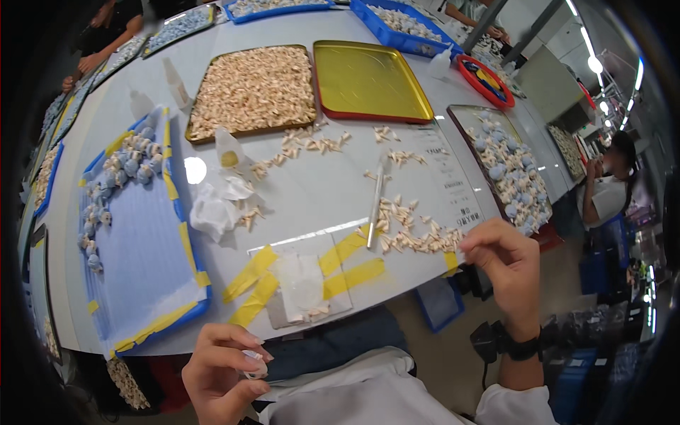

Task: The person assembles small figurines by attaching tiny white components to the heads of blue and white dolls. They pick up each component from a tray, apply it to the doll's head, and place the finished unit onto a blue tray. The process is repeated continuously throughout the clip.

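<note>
Low at the near edge of the table, my left hand [221, 372] is closed around a small whitish rounded piece [255, 365], held between thumb and fingers. My right hand [504, 265] is pinched at the table's right near edge, beside a spread of small pointed cream pieces [407, 230]. Whatever its fingertips hold, if anything, is too small to make out. A metal pen-like tool [376, 202] lies left of that spread. Between the hands, a clear plate [333, 287] with a white pad [297, 280] is held down by yellow tape strips [256, 294].
At left stands a blue tray [142, 262] with small blue-and-white figures. Beyond are a heaped tray of cream pieces [255, 85], a bare gold tray [368, 78], and a bottle [228, 147] beside crumpled tissue [216, 209]. Another figure tray [506, 163] stands right. Other people sit around.
</note>
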`<control>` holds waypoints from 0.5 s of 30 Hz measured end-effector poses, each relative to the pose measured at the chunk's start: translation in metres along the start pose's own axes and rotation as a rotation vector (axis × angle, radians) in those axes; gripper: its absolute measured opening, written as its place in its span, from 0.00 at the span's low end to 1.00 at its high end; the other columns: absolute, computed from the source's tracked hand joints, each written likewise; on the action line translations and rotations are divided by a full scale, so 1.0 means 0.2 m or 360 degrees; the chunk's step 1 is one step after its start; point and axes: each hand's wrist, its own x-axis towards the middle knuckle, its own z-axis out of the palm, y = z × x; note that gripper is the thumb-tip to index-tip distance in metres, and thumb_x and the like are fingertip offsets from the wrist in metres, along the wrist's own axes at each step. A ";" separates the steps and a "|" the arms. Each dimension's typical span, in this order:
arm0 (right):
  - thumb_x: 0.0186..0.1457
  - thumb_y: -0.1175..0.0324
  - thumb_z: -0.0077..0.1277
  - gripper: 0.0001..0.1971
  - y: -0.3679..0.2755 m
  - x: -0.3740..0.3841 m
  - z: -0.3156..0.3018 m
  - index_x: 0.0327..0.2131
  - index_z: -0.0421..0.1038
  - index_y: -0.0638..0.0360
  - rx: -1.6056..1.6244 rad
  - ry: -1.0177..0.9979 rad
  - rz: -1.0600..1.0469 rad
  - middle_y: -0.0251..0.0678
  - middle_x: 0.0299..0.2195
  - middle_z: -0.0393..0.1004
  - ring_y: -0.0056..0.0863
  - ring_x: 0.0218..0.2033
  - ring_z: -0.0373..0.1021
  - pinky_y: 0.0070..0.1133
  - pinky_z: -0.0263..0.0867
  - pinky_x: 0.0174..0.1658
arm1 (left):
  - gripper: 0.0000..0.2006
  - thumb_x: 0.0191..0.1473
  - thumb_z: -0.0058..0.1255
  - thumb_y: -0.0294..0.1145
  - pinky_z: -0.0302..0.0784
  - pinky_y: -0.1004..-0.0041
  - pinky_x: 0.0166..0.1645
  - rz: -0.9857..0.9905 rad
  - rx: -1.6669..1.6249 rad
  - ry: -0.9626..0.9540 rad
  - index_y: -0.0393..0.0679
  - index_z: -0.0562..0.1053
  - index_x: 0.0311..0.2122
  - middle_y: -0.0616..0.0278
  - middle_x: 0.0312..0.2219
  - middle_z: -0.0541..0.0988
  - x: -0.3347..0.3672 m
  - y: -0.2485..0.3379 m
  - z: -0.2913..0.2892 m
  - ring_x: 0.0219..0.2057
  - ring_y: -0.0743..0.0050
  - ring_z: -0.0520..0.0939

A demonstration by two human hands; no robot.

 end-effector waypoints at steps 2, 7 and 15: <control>0.45 0.85 0.50 0.07 0.01 -0.06 0.03 0.30 0.73 0.67 0.0441 -0.0095 0.0217 0.36 0.28 0.71 0.20 0.30 0.67 0.15 0.62 0.33 | 0.09 0.48 0.56 0.29 0.67 0.78 0.32 0.0031 -0.0023 0.0060 0.38 0.72 0.33 0.55 0.33 0.71 0.01 -0.04 0.05 0.29 0.74 0.73; 0.41 0.86 0.53 0.08 0.01 -0.06 0.08 0.28 0.74 0.68 0.0357 -0.0220 0.0083 0.38 0.28 0.72 0.22 0.30 0.68 0.15 0.64 0.34 | 0.22 0.40 0.63 0.35 0.72 0.79 0.29 -0.0120 -0.0119 0.0267 0.40 0.64 0.36 0.58 0.33 0.68 -0.01 -0.13 0.12 0.30 0.69 0.75; 0.39 0.86 0.53 0.06 -0.10 0.10 0.28 0.25 0.71 0.69 0.0201 -0.0149 -0.0040 0.40 0.25 0.72 0.23 0.26 0.69 0.17 0.66 0.31 | 0.20 0.42 0.62 0.36 0.74 0.74 0.30 -0.0010 -0.0382 0.0318 0.38 0.65 0.36 0.55 0.32 0.68 0.01 -0.17 0.13 0.30 0.65 0.77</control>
